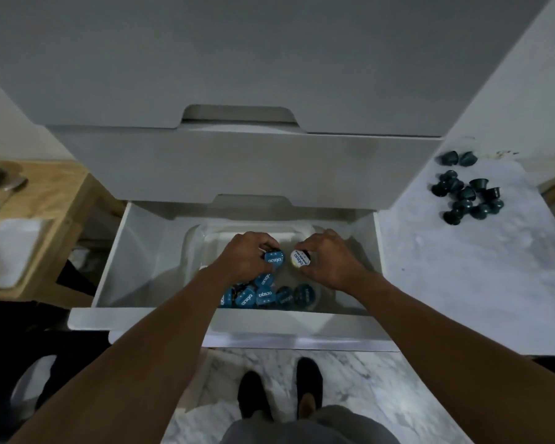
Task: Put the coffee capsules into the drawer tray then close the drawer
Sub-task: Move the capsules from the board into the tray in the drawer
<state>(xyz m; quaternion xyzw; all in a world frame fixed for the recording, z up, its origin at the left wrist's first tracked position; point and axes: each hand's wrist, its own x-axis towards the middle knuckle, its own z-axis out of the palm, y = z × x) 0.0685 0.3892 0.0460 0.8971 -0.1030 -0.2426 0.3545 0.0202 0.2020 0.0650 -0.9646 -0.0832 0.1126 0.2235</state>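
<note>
The white drawer (135, 248) stands pulled open, with a clear plastic tray (193, 238) inside it. Both hands reach into the tray. My left hand (247, 254) grips a blue-lidded capsule (274, 260). My right hand (329, 257) pinches a white-lidded capsule (299, 258) beside it. Several blue-lidded capsules (266, 294) lie at the tray's near end, under my left wrist. A loose cluster of several dark capsules (468, 195) sits on the marble floor to the right of the cabinet.
Two closed white drawers (244, 161) rise above the open one. A wooden surface (61, 200) with a white pad lies at the left. My feet in dark shoes (308, 389) stand on the marble floor just in front of the drawer front (302, 331).
</note>
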